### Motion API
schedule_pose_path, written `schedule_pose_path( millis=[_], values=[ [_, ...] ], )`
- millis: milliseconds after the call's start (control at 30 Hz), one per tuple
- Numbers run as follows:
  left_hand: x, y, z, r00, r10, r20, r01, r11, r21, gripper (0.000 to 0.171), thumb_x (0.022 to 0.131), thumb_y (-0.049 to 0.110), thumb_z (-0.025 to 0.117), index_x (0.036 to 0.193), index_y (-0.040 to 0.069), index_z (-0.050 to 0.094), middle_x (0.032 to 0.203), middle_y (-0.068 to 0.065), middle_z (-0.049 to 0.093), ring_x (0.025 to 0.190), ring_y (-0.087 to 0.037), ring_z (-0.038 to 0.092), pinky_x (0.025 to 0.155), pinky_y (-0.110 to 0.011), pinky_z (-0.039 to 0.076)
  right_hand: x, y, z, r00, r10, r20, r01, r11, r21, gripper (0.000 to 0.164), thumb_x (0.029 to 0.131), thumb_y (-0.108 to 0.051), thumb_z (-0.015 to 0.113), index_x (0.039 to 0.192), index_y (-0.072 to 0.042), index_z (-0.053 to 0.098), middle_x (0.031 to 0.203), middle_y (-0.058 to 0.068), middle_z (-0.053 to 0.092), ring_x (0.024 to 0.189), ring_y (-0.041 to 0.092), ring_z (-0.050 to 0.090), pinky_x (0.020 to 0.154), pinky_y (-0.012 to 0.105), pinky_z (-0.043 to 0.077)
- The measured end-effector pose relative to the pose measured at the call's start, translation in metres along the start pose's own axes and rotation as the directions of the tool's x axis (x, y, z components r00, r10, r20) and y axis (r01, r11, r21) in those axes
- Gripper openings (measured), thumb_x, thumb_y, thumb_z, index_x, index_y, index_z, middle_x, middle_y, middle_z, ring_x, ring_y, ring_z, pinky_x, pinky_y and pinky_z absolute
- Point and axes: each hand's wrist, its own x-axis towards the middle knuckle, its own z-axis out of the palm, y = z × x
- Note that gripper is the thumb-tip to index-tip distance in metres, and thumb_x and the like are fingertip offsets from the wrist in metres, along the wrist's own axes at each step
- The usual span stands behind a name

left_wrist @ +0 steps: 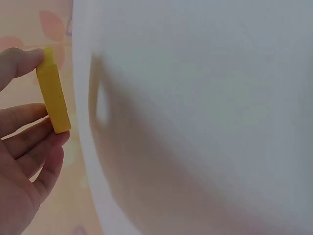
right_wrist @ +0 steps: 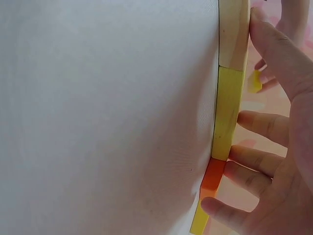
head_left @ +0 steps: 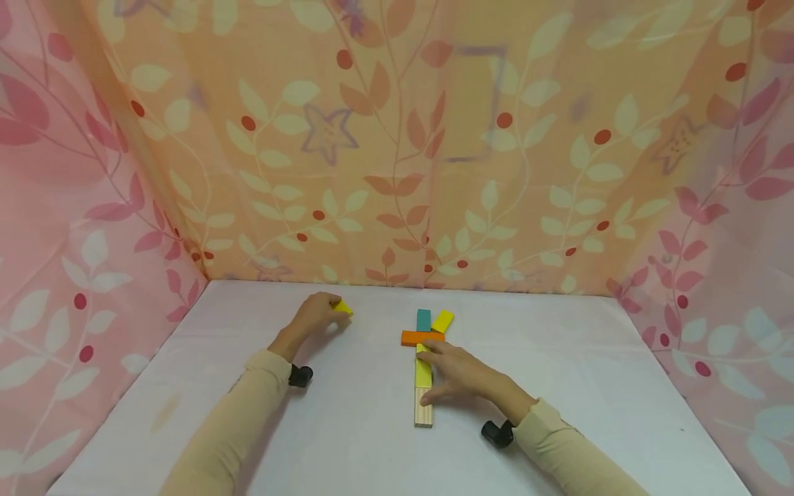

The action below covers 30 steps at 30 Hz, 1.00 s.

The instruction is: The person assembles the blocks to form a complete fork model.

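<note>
Raised at the left of the head view, my left hand (head_left: 315,314) pinches a yellow block (left_wrist: 55,95) between thumb and fingertips. My right hand (head_left: 465,375) spreads its extended fingers over a row of flat blocks, with fingertips on their upper faces. Nearest in that row lies a plain wooden block (head_left: 423,415), end to end with a yellow block (head_left: 424,377). An orange block (head_left: 409,338) lies crosswise beyond them. Behind the orange one, a teal block (head_left: 424,319) points straight away, and another yellow block (head_left: 443,321) slants to the right.
A white cloth (head_left: 347,434) covers the table. Patterned fabric (head_left: 397,172) hangs behind it and along both sides. Small black devices (head_left: 301,376) are worn at my wrists.
</note>
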Motion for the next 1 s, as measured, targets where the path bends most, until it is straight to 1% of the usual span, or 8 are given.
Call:
schedule_pose_path(
  millis=[100, 300, 433, 567, 700, 900, 1000],
  values=[
    [0.002, 0.007, 0.004, 1.000, 0.005, -0.003, -0.005, 1.000, -0.011, 0.057, 0.088, 0.026, 0.070, 0.135, -0.002, 0.055, 0.125, -0.018, 0.062, 0.104, -0.028, 0.053, 0.097, -0.042, 0.045, 0.001, -0.001, 0.000, 1.000, -0.001, 0.000, 0.001, 1.000, -0.003, 0.090, 0.071, -0.067, 0.073, 0.143, -0.017, 0.050, 0.156, 0.010, 0.037, 0.138, 0.034, 0.042, 0.110, 0.053, 0.040],
    [0.005, 0.026, 0.012, 0.998, 0.067, -0.016, -0.067, 0.998, -0.014, 0.058, 0.087, 0.032, 0.071, 0.133, -0.001, 0.057, 0.130, -0.017, 0.062, 0.109, -0.029, 0.055, 0.100, -0.044, 0.045, 0.002, -0.001, 0.001, 1.000, 0.016, 0.014, -0.016, 1.000, -0.007, 0.092, 0.070, -0.070, 0.071, 0.143, -0.019, 0.050, 0.156, 0.008, 0.035, 0.138, 0.032, 0.042, 0.110, 0.053, 0.040],
    [0.008, 0.039, 0.018, 0.995, 0.095, -0.032, -0.096, 0.994, -0.041, 0.057, 0.086, 0.032, 0.073, 0.132, 0.001, 0.059, 0.128, -0.015, 0.064, 0.105, -0.027, 0.056, 0.097, -0.042, 0.047, 0.002, -0.001, 0.001, 1.000, 0.011, 0.014, -0.011, 1.000, -0.003, 0.093, 0.069, -0.070, 0.072, 0.143, -0.018, 0.050, 0.156, 0.010, 0.036, 0.138, 0.033, 0.042, 0.110, 0.053, 0.040],
    [0.012, 0.049, 0.025, 0.993, 0.105, -0.059, -0.110, 0.991, -0.080, 0.055, 0.085, 0.030, 0.074, 0.129, 0.001, 0.061, 0.125, -0.014, 0.065, 0.102, -0.026, 0.056, 0.093, -0.041, 0.048, 0.003, -0.001, 0.001, 1.000, 0.007, 0.016, -0.007, 1.000, -0.008, 0.092, 0.070, -0.069, 0.072, 0.143, -0.017, 0.050, 0.155, 0.010, 0.037, 0.138, 0.033, 0.042, 0.110, 0.054, 0.040],
    [0.017, 0.059, 0.034, 0.993, 0.105, -0.057, -0.110, 0.990, -0.084, 0.052, 0.084, 0.030, 0.075, 0.127, 0.002, 0.063, 0.124, -0.012, 0.065, 0.102, -0.026, 0.056, 0.093, -0.040, 0.048, 0.003, -0.001, 0.001, 1.000, -0.012, 0.006, 0.012, 1.000, -0.011, 0.090, 0.071, -0.069, 0.071, 0.140, -0.016, 0.053, 0.154, 0.012, 0.039, 0.138, 0.034, 0.042, 0.109, 0.054, 0.041],
    [0.022, 0.076, 0.047, 0.997, 0.072, -0.016, -0.073, 0.994, -0.079, 0.055, 0.084, 0.034, 0.075, 0.130, 0.006, 0.062, 0.133, -0.011, 0.061, 0.112, -0.027, 0.055, 0.103, -0.042, 0.046, 0.003, -0.001, 0.001, 1.000, -0.017, -0.004, 0.017, 1.000, -0.009, 0.089, 0.070, -0.068, 0.073, 0.138, -0.014, 0.055, 0.153, 0.014, 0.040, 0.136, 0.036, 0.044, 0.106, 0.055, 0.043],
    [0.021, 0.082, 0.053, 0.999, 0.052, 0.011, -0.051, 0.995, -0.089, 0.057, 0.084, 0.034, 0.075, 0.132, 0.006, 0.061, 0.134, -0.010, 0.060, 0.111, -0.026, 0.054, 0.104, -0.042, 0.046, 0.003, 0.000, 0.001, 1.000, -0.015, -0.002, 0.015, 1.000, -0.011, 0.089, 0.070, -0.067, 0.074, 0.138, -0.013, 0.055, 0.153, 0.015, 0.040, 0.136, 0.036, 0.044, 0.106, 0.055, 0.043]
  ],
)
